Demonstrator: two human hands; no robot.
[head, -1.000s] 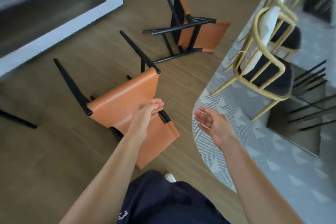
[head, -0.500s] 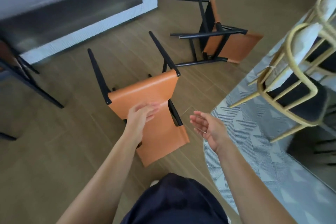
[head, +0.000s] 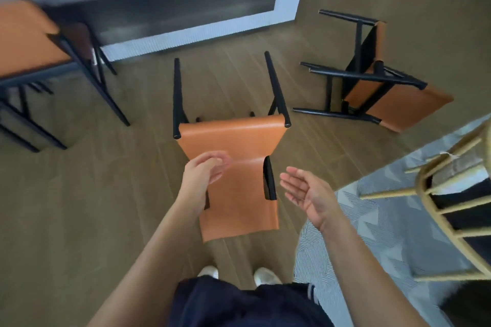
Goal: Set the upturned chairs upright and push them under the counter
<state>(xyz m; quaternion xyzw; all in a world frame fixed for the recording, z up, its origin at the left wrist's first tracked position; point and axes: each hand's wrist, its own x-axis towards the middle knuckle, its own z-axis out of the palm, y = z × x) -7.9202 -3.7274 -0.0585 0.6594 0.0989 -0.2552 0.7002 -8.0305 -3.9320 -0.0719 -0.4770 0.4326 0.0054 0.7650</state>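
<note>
We're looking straight down at an orange chair (head: 233, 164) with black legs, tipped on the wooden floor (head: 79, 207) in front of us, two of its legs pointing away toward the counter (head: 164, 21). The left hand (head: 203, 175) is over the near left edge of the chair's orange surface, fingers curled loosely; whether they actually grip the chair, we cannot tell from here. The right hand (head: 309, 195) hangs open beside the chair's right side, palm turned inward, fingers spread, touching nothing.

Off to the right, a second orange chair (head: 372, 79) lies on its side on the floor, black legs sticking out sideways, well apart from the one in front of us. On the left, a third orange chair (head: 29, 42) stands on its legs near the counter's end, blurred in the view.

At the right edge we see a gold-framed chair (head: 451, 199) standing on a grey patterned rug (head: 372, 247). Below, dark shorts (head: 247, 305) and the tips of two white shoes (head: 265, 275) on the floor. As for writing, brands or labels, nothing on the chairs, counter or clothing can be read at this sharpness
</note>
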